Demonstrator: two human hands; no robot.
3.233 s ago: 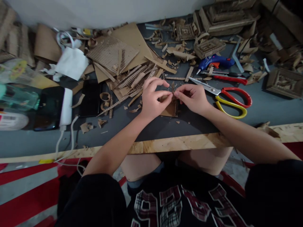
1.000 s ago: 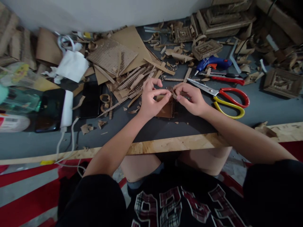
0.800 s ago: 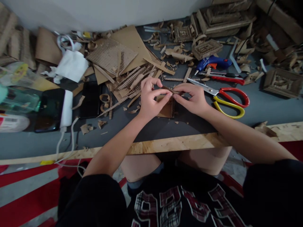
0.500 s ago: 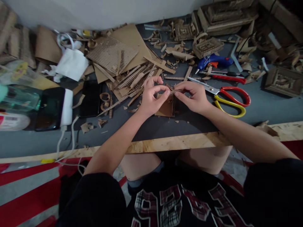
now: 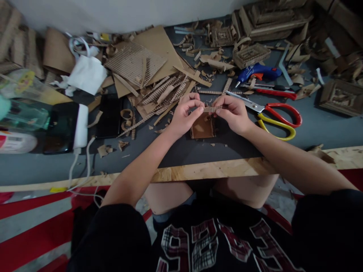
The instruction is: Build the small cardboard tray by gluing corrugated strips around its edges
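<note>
Between my two hands is a short strip of corrugated cardboard (image 5: 210,109). My left hand (image 5: 187,113) pinches its left end between thumb and forefinger. At the right end, the thumb and fingers of my right hand (image 5: 231,112) are closed on the same strip. Just below the strip, a small square cardboard piece (image 5: 203,128) with ridged strips along its edges lies on the dark tabletop (image 5: 181,156); my fingers hide its far side. Scissors (image 5: 262,109) with one red and one yellow handle lie open to the right of my right hand.
Behind the scissors are a blue glue gun (image 5: 256,73) and a red cutter knife (image 5: 276,91). Cut corrugated strips (image 5: 163,92) and cardboard sheets (image 5: 154,49) pile up at the back. Left of them lie a black phone (image 5: 107,117) and a white cable (image 5: 88,158). Small cardboard frames (image 5: 251,55) stand back right.
The strip between my hands now lies more level and shows its length. My hands have spread slightly, uncovering more of the square cardboard piece below. The camera view has shifted a little.
</note>
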